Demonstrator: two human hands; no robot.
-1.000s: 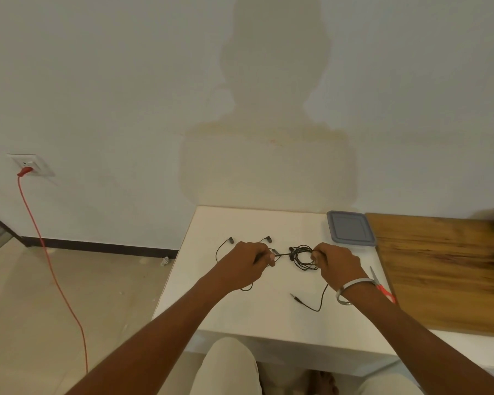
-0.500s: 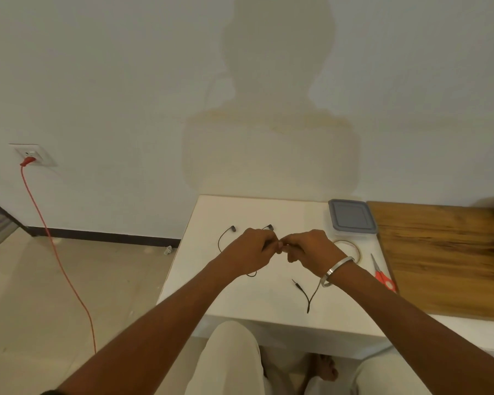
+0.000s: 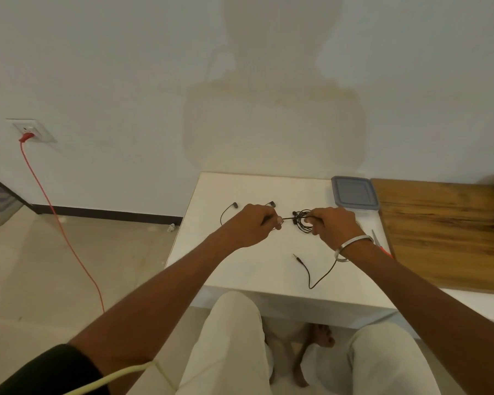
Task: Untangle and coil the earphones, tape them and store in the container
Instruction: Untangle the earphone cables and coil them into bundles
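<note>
Both sets of fingers are pinched on the earphones (image 3: 302,221). My left hand (image 3: 255,227) grips the cord just short of the two earbuds, which lie on the white table (image 3: 240,269) beyond my knuckles. My right hand (image 3: 332,225) holds the tangled bundle, loops bunched against the thumb. A short run of cord is taut between the hands. The plug end trails loose on the table, nearer me than my right wrist.

Step, I reckon: untangling. Do it well by keeping the left pinch fixed, feeding loops out of the right one at a time, and not yanking, which would tighten knots.

Container (image 3: 354,193): grey lid on, beyond my right hand; contents can't be seen. Scissors (image 3: 381,246) are partly hidden beside my right wrist.
</note>
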